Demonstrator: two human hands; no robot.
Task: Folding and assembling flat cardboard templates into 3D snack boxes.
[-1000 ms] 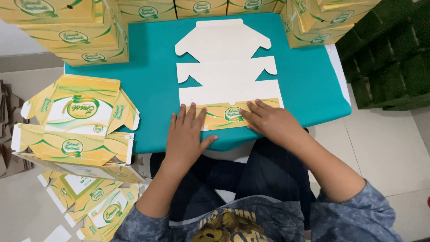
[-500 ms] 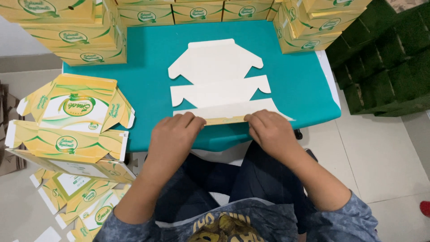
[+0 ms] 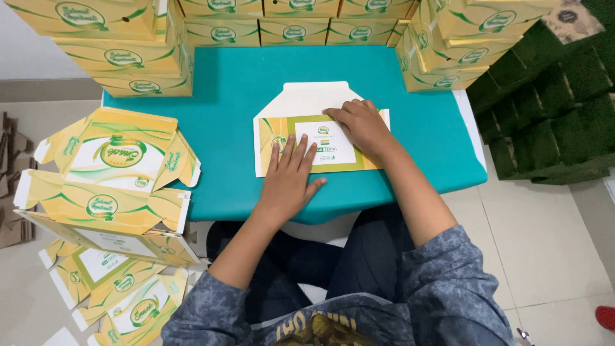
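A flat cardboard box blank (image 3: 307, 131) lies on the teal table (image 3: 237, 96), folded over so its yellow, green and white printed side faces up, with a plain white flap sticking out at the far edge. My left hand (image 3: 288, 182) lies flat with fingers spread on the near left part of the folded panel. My right hand (image 3: 360, 123) presses down on the panel's far right part. Neither hand grips anything.
Assembled yellow boxes (image 3: 122, 45) are stacked along the table's far edge and at the right (image 3: 461, 38). A pile of unfolded yellow blanks (image 3: 109, 173) sits at the left, more on the floor (image 3: 109, 295). Dark green crates (image 3: 544, 109) stand right.
The blank's near part has been folded up and over away from me, covering the white inside. Both hands moved forward with it and now press it flat.
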